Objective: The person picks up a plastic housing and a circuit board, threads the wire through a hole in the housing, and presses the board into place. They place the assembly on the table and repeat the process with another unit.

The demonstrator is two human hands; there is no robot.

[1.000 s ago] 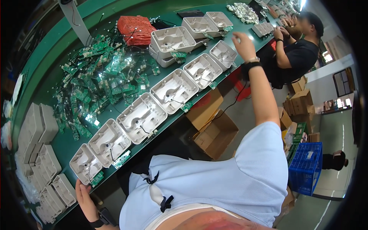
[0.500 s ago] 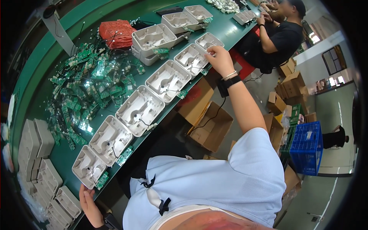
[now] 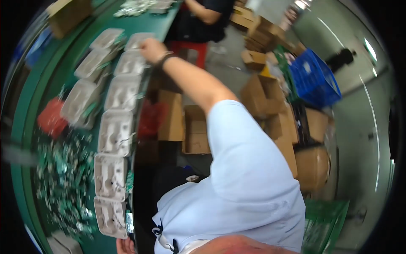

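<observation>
Along the front edge of the green table runs a row of several off-white plastic housings, open side up, each with a small green circuit board on a wire. At the far end my right hand (image 3: pixel 153 50), blurred, has its fingers curled over the edge of the farthest housing (image 3: pixel 138 39). My left hand (image 3: pixel 125 245) shows only in part at the lower edge, its fingers stretched against the end of the nearest housing (image 3: pixel 111 216). A circuit board (image 3: pixel 130 222) hangs beside that housing, over the table's edge.
A heap of green circuit boards (image 3: pixel 63 182) lies left of the row. Stacked housings (image 3: pixel 79 99) and a red bag (image 3: pixel 52 117) stand beyond it. A person in black (image 3: pixel 203 21) sits near a red stool (image 3: pixel 198 53). Cardboard boxes (image 3: pixel 196 127) and a blue crate (image 3: pixel 315 78) are on the right.
My view has swung round to the right, so the row now runs nearly straight away from me. Both hands are still at the row's two ends.
</observation>
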